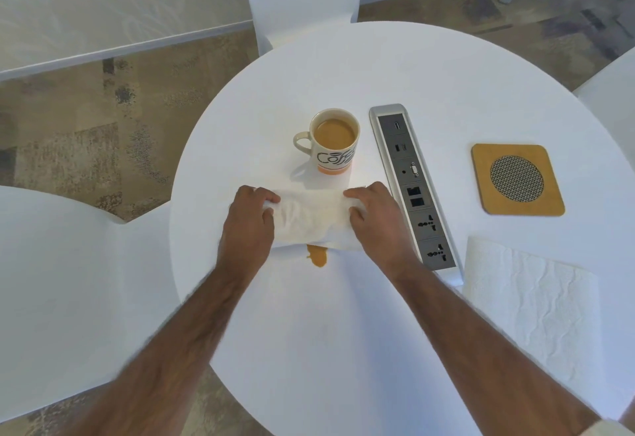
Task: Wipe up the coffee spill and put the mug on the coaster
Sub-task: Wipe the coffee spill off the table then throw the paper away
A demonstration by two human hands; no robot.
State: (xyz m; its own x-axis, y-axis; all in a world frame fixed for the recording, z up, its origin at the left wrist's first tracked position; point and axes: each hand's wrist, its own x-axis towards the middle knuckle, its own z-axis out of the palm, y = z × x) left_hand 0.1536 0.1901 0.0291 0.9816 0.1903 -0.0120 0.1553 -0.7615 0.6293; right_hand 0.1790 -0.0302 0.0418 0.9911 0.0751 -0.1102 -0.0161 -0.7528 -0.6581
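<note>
Both my left hand [249,226] and right hand [372,219] grip the paper towel [309,217] over the coffee spill [318,257] on the desk [343,332]; I should press flat, then drag toward me. The mug [335,142] stands behind, well apart from the coaster [517,179].

Readable text: one item, on the mug.

Mug [335,142], white, on the round table [343,68]: black script lettering on its near side reading "Coff", the last letters running out of sight round the curve. Socket strip [412,188] carries port symbols only, no legible words or numbers.
</note>
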